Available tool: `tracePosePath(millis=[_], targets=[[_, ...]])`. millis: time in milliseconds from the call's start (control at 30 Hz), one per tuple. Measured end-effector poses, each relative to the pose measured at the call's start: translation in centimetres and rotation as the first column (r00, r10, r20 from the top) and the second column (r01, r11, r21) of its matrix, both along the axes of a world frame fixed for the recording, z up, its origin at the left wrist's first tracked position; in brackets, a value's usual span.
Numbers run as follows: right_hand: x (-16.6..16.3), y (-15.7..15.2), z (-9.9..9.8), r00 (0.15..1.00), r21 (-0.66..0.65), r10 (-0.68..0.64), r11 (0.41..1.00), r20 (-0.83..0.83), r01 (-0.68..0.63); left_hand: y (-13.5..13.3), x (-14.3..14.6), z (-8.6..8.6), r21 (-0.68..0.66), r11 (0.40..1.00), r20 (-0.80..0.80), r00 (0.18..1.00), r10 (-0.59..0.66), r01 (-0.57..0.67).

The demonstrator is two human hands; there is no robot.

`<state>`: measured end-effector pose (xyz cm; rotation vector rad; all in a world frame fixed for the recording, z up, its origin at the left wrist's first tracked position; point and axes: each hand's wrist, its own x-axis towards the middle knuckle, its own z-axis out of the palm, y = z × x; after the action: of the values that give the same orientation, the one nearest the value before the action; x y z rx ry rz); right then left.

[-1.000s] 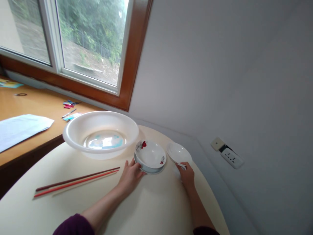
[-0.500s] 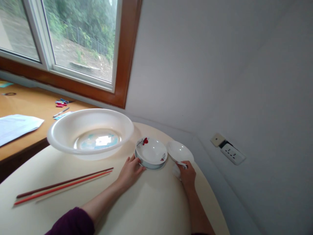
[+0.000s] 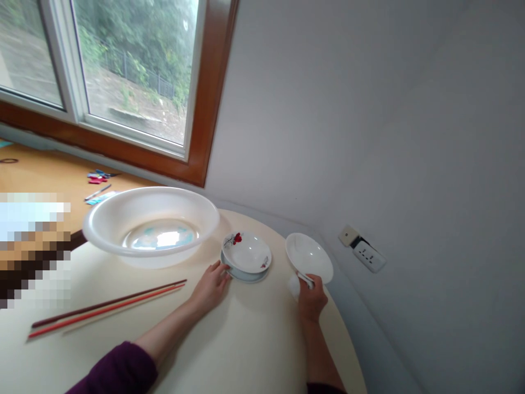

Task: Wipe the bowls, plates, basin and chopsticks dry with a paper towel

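A white bowl (image 3: 248, 253) with red flowers sits on a plate (image 3: 248, 278) on the round table. My left hand (image 3: 211, 285) is beside the left edge of this stack, its fingers apart and fingertips at the rim. With my right hand (image 3: 312, 300) I grip what looks like a white spoon (image 3: 305, 280), whose handle end shows above the fingers. A pale rounded part, perhaps the spoon's bowl, shows left of that hand. Just beyond it a plain white dish (image 3: 310, 256) stands near the table's right edge.
A large translucent basin (image 3: 151, 253) stands at the back left of the cream table (image 3: 246, 339). Two chopsticks (image 3: 106, 308), dark brown and orange-red, lie in front of it. Scissors and small items lie on the wooden desk (image 3: 53, 169). A wall socket (image 3: 369, 256) is at right.
My left thumb has drawn back from the stacked plate. The white dish now stands farther from the flowered bowl, with my right hand still on the spoon. The view has shifted slightly.
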<state>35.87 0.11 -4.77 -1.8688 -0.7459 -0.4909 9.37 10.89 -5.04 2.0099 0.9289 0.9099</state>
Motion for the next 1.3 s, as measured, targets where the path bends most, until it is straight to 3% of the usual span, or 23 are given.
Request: tracePosePath(millis=[333, 533, 767, 833, 933, 1000, 1133, 1233, 1300], targets=[[-5.2, -4.7, 0.1, 0.994, 0.086, 0.048, 0.995, 0.099, -0.057, -2.1, -2.4, -0.4, -0.154, 0.988, 0.193, 0.981, 0.018, 0.012], [-10.8, -7.7, -0.6, 0.894, 0.046, 0.315, 0.937, 0.318, -0.347, -5.5, -4.0, 0.5, -0.359, 0.930, 0.390, 0.918, 0.073, 0.079], [-17.9, -8.5, -1.9, 0.705, -0.093, 0.632, 0.763, 0.322, -0.640, -9.8, -6.1, 2.2, -0.566, 0.742, 0.635, 0.764, 0.113, 0.361], [-19.2, -8.4, -2.0, 0.687, -0.108, 0.666, 0.736, 0.293, -0.668, -10.6, -7.3, 2.9, -0.587, 0.665, 0.719, 0.674, 0.167, 0.461], [-20.4, -8.5, -1.9, 0.679, -0.109, 0.684, 0.721, 0.266, -0.684, -11.7, -9.1, 3.7, -0.543, 0.488, 0.839, 0.474, 0.269, 0.684], [-21.1, -8.8, -1.8, 0.674, -0.113, 0.698, 0.710, 0.242, -0.695, -12.3, -9.9, 4.0, -0.520, 0.434, 0.854, 0.431, 0.292, 0.736], [-22.9, -9.8, -1.3, 0.631, -0.142, 0.756, 0.654, 0.175, -0.743, -12.7, -10.4, 3.8, -0.599, 0.488, 0.801, 0.486, 0.350, 0.635], [-24.5, -10.8, -0.9, 0.573, -0.111, 0.817, 0.565, -0.064, -0.818, -12.3, -10.5, 3.2, -0.604, 0.536, 0.796, 0.464, 0.388, 0.589], [-25.1, -11.3, -0.5, 0.533, -0.038, 0.805, 0.543, -0.260, -0.839, -11.9, -10.7, 2.8, -0.598, 0.566, 0.801, 0.447, 0.399, 0.567]])
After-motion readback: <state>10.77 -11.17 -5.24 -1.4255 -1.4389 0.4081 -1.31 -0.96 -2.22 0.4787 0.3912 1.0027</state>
